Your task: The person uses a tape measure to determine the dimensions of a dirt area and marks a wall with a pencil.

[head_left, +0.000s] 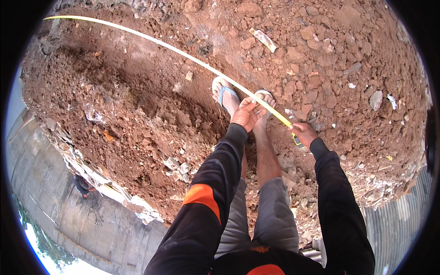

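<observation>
A long yellow tape measure blade (183, 55) arcs from the far left edge across the reddish soil to my hands. My left hand (246, 114) pinches the blade's near edge between thumb and fingers, just above my sandalled feet. To its right, my right hand (304, 134) is closed around the tape measure case (298, 140), with its fingers at the point where the blade comes out. Most of the case is hidden by that hand; a yellow-green and dark part shows below the fingers. The blade's far end is too small to make out.
I stand on uneven broken soil (321, 87), with a ridge of loose earth (151, 105) to the left. A pale crumpled scrap (263, 40) and a grey stone (376, 100) lie ahead. Corrugated sheeting (398, 229) is at lower right. Another person (82, 186) is at lower left by grey concrete.
</observation>
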`<act>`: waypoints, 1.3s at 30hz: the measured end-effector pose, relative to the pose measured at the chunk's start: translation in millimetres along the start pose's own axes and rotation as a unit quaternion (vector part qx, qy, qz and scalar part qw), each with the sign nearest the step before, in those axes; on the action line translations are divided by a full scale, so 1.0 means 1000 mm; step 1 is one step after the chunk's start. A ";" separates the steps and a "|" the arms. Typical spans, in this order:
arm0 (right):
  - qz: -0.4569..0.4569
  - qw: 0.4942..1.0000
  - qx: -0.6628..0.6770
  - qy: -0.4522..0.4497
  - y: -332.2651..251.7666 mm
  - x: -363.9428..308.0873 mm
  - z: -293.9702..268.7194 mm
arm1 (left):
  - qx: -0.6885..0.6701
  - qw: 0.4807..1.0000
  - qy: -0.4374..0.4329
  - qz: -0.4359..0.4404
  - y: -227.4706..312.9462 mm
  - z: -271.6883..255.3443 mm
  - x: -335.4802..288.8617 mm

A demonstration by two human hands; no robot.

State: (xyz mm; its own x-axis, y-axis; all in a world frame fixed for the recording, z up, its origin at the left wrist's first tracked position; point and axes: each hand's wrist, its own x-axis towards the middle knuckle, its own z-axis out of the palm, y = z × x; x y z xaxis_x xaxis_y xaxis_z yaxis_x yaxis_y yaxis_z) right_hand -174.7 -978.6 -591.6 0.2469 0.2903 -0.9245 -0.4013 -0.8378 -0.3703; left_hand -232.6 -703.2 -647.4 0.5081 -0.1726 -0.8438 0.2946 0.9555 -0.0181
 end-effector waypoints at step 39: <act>0.030 0.989 0.104 -0.099 -0.196 -0.350 -0.007 | -0.022 0.971 0.036 0.236 0.164 0.191 -0.284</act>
State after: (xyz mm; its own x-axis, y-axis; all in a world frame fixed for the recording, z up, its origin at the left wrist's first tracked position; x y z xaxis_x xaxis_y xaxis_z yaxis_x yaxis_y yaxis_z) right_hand -176.0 -919.8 -195.0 0.0479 0.3458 -0.9371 -0.5873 -0.7491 -0.3065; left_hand -174.0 -542.9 -308.7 0.5197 0.3024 -0.7990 0.0063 0.9339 0.3575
